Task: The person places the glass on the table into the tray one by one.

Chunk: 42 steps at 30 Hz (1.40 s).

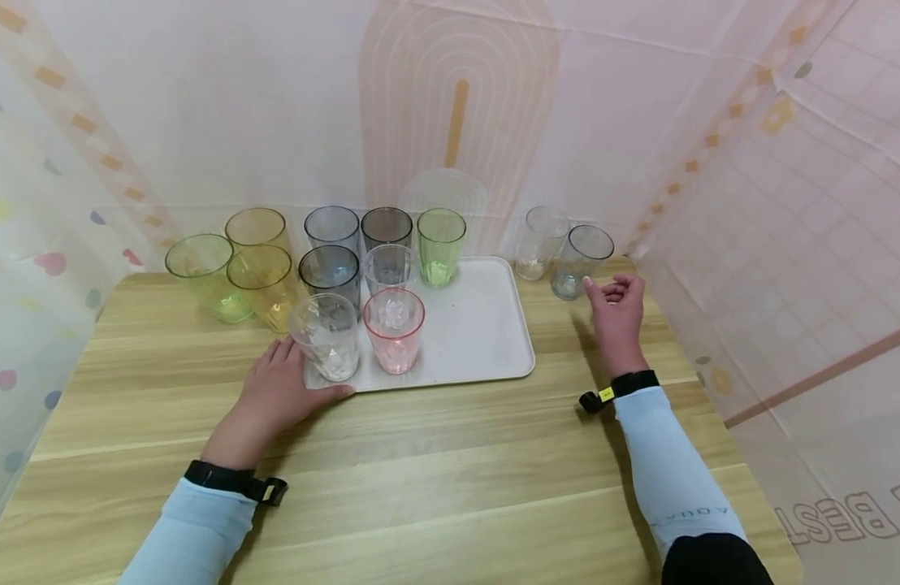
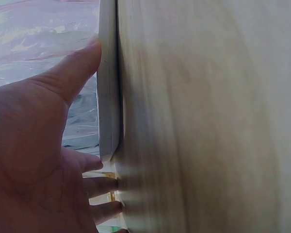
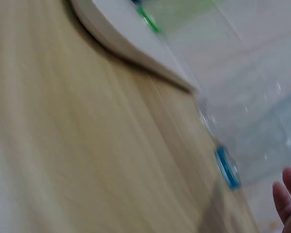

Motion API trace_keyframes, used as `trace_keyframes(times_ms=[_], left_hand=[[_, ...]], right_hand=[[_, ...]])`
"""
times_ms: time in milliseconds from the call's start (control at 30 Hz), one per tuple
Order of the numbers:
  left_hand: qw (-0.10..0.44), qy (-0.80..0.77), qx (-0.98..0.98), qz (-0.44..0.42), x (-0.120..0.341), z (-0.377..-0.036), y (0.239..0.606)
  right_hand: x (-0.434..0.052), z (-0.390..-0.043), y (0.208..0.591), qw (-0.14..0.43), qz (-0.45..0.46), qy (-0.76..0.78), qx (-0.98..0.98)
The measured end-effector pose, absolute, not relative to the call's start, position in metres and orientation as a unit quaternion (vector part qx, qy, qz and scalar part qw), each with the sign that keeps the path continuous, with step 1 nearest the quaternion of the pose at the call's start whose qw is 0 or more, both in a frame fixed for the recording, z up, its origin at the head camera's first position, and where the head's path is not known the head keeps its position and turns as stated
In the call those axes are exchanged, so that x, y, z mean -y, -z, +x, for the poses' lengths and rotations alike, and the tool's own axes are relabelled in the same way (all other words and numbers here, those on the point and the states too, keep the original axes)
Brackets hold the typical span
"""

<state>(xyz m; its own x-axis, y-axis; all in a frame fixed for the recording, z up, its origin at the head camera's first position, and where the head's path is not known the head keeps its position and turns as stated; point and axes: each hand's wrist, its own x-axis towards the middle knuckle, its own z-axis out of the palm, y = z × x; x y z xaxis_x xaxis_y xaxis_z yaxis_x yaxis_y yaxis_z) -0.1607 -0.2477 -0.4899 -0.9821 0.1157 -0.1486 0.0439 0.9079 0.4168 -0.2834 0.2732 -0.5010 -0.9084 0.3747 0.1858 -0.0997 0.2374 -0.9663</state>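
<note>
In the head view my left hand [image 1: 285, 390] rests at the front left corner of a white tray [image 1: 479, 333], thumb along its front rim. The left wrist view shows the thumb against the tray's edge [image 2: 108, 87] and the other fingers [image 2: 102, 186] stretched out past the corner. Nearest this hand stands a clear glass [image 1: 327, 349], beside a pink glass [image 1: 395, 337]. My right hand [image 1: 620, 317], fingers loosely bent and holding nothing, is just right of a bluish-grey glass [image 1: 580, 260]. In the right wrist view its fingers are apart from that glass's base [image 3: 227, 167].
Several smoky and clear glasses and a green glass [image 1: 441, 252] stand upright on the tray's left and back. Left of it are a green glass [image 1: 201, 272] and two yellow glasses [image 1: 260, 280]. A clear glass [image 1: 541, 244] stands at the table's back right, before the wall sheet [image 1: 603, 97].
</note>
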Motion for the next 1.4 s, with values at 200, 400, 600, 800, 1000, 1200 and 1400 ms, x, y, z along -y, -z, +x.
trace_keyframes(times_ms=[200, 400, 600, 800, 1000, 1200, 1400], left_hand=[[0.086, -0.21, -0.973, 0.042, 0.249, -0.16, 0.491], [0.083, -0.209, -0.973, 0.044, 0.249, -0.161, 0.492], [0.077, -0.211, -0.973, 0.045, 0.25, -0.161, 0.495], [0.075, -0.213, -0.973, 0.045, 0.25, -0.161, 0.496], [0.073, -0.212, -0.973, 0.047, 0.25, -0.161, 0.493], [0.075, -0.212, -0.973, 0.045, 0.25, -0.16, 0.492], [0.083, -0.21, -0.973, 0.041, 0.249, -0.16, 0.492]], right_hand=[[-0.283, -0.308, 0.5, 0.157, -0.052, -0.602, 0.781], [-0.283, -0.324, 0.5, 0.12, -0.031, -0.602, 0.789], [-0.277, -0.332, 0.504, 0.118, -0.039, -0.603, 0.788], [-0.275, -0.329, 0.507, 0.129, -0.041, -0.604, 0.786], [-0.262, -0.315, 0.503, 0.139, -0.023, -0.616, 0.775], [-0.236, -0.302, 0.497, 0.133, 0.012, -0.622, 0.771], [-0.197, -0.287, 0.487, 0.102, 0.065, -0.622, 0.773]])
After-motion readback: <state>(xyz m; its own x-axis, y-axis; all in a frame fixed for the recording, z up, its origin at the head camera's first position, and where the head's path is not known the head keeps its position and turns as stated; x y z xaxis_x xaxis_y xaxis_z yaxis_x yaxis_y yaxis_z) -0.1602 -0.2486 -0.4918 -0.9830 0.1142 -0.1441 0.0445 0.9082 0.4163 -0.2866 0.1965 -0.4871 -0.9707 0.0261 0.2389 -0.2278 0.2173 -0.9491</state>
